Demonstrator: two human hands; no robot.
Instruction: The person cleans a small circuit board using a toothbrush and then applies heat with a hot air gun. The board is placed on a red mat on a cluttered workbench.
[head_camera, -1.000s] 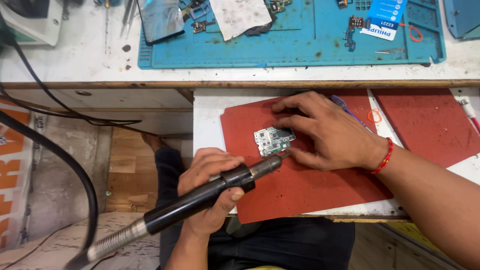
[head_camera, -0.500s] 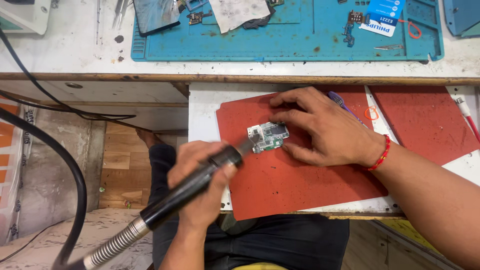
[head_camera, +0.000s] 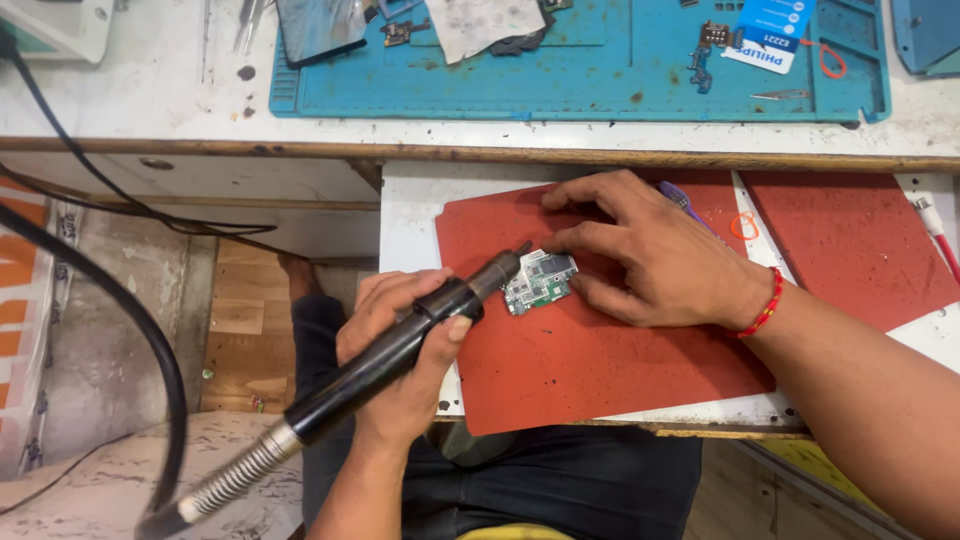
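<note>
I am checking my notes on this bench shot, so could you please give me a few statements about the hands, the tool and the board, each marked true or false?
1. The left hand grips a black hot-air handpiece. True.
2. The handpiece's nozzle points away from the small circuit board. False: its tip sits at the board's left edge.
3. The right hand rests its fingertips at the board, steadying it on the red mat. True.
4. The board lies on the blue mat. False: it lies on the red mat, nearer the person.
5. The right wrist carries a red thread band. True.
6. The handpiece has no cable. False: a sprung collar and a black hose lead off its rear end.
</note>
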